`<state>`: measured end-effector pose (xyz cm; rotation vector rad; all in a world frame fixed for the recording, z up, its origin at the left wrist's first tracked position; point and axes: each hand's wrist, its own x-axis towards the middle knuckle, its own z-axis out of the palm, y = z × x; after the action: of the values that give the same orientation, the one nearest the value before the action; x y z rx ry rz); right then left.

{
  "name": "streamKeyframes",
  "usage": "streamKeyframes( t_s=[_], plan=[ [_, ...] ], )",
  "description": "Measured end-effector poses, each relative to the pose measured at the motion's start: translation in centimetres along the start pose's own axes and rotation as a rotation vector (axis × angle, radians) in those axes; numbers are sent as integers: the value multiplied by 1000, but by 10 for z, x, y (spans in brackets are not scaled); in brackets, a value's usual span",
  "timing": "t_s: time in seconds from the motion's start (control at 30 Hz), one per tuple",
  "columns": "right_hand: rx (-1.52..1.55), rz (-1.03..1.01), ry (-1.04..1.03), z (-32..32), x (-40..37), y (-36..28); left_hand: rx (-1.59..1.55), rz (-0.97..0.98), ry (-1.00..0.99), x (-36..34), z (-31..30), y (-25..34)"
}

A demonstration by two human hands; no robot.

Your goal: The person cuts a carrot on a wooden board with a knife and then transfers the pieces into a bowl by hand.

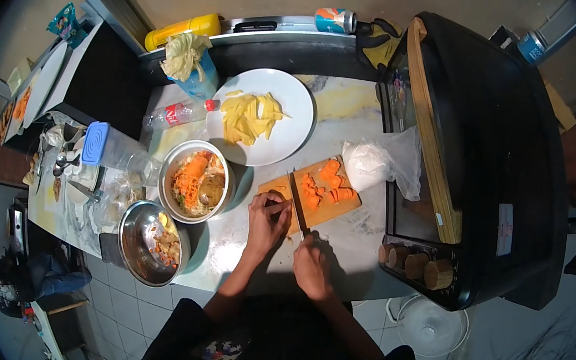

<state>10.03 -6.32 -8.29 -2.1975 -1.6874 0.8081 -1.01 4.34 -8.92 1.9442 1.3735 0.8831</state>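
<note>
My right hand (pixel 312 263) grips a kitchen knife (pixel 299 203) by its handle, with the blade pointing away from me across a wooden cutting board (pixel 343 207). Left of the blade, my left hand (pixel 269 219) has its fingers curled together over the board; what they press on is hidden beneath them. Cut carrot pieces (pixel 332 178) lie on the board to the right of the blade. Beyond the board's right end rests a clear plastic bag (pixel 368 162) of white contents. A large white plate (pixel 298 100) with yellow strips (pixel 249 118) stands behind the board.
Left of the board are a white pot (pixel 168 158) with shredded carrot and a steel bowl (pixel 134 262) of scraps. A plastic bottle (pixel 177 114) lies behind them. A black oven (pixel 480 168) bounds the right side. A person (pixel 24 281) sits at far left.
</note>
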Motion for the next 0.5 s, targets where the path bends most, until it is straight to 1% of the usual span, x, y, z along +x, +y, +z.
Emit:
streamKeyframes(
  t_s=[0.07, 0.13, 0.23, 0.33, 0.5],
  plan=[
    [-12, -1, -4, 1, 0, 4, -4, 6, -9, 0, 1, 1],
    [-13, -80, 29, 1, 8, 4, -13, -4, -21, -1, 0, 1],
    [40, -18, 67, -1, 28, -7, -14, -14, -24, -1, 0, 1],
    [45, -41, 63, -10, 26, -8, -49, -56, -17, 0, 3, -2],
    [-40, -61, 3, -9, 2, 2, -9, -12, -61, 1, -5, 5]
  ],
)
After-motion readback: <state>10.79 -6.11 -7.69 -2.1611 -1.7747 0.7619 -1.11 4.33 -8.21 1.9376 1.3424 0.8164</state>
